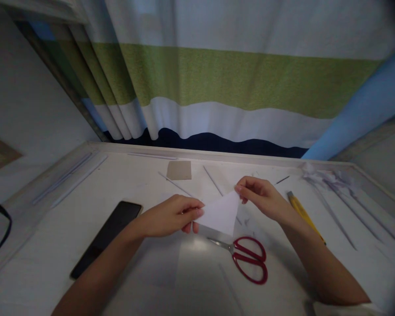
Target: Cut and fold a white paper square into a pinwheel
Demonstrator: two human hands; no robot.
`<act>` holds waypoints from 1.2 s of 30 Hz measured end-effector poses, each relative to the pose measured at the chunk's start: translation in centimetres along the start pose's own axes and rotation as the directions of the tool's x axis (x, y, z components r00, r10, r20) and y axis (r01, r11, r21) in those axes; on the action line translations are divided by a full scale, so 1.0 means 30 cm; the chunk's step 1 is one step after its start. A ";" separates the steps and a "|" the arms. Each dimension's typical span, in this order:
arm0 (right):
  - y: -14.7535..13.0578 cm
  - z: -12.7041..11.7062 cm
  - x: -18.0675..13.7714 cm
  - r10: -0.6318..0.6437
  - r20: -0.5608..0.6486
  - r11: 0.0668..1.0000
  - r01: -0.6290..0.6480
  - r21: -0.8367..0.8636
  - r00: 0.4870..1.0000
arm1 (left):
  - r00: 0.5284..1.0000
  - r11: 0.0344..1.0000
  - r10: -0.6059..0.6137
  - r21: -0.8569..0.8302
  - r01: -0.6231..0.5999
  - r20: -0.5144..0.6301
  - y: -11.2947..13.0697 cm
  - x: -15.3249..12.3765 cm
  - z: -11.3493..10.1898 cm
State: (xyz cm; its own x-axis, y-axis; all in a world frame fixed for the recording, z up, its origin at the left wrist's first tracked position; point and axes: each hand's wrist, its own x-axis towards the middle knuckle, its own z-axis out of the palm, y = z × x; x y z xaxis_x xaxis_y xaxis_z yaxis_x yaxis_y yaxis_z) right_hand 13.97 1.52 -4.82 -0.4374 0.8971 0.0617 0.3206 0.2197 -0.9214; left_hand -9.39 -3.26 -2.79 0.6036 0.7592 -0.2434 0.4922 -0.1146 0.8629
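Note:
Between my two hands a small white piece of paper (219, 213), roughly triangular, is held above the table. My left hand (176, 214) pinches its left corner between thumb and fingers. At the upper right corner, my right hand (258, 193) grips the paper the same way. Just below the paper lie scissors (250, 259) with red handles, their blades pointing left. Part of a thin white paper stick (212, 180) shows behind the paper, and another stick (174, 183) lies beyond my left hand.
A black phone (107, 237) lies left of my left arm. Beyond the hands is a grey-brown cardboard square (179, 170). A yellow utility knife (304, 215) rests beside my right forearm. Rolled paper sticks (79, 180) lie far left; crumpled paper (329, 177) and more sticks lie right.

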 end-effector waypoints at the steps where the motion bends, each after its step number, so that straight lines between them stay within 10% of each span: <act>1: 0.000 -0.002 0.001 0.000 -0.013 1.000 0.000 0.007 1.000 | 1.000 1.000 0.007 -0.003 -0.007 -0.002 0.000 -0.002 -0.005; 17: -0.004 -0.008 0.006 0.048 -0.105 0.986 -0.030 0.166 0.993 | 1.000 0.996 0.007 -0.085 -0.008 -0.020 0.000 -0.018 -0.027; 31: -0.019 -0.012 0.013 0.073 0.132 0.873 -0.128 0.470 0.989 | 0.987 0.948 -0.028 -0.316 -0.023 -0.156 -0.005 -0.003 -0.034; 36: -0.100 -0.026 0.022 0.038 -0.019 0.917 -0.027 0.398 0.999 | 0.983 0.981 0.034 -0.184 -0.068 -0.182 0.063 0.029 -0.034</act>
State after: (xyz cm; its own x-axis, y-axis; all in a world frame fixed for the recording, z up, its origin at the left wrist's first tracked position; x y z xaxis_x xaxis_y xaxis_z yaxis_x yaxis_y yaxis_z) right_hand 13.36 1.74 -1.71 -0.4088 0.9120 0.0338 -0.0282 0.0244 -0.9993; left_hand -8.57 -2.15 -0.92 0.4957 0.8588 -0.1292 0.3261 -0.0461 0.9442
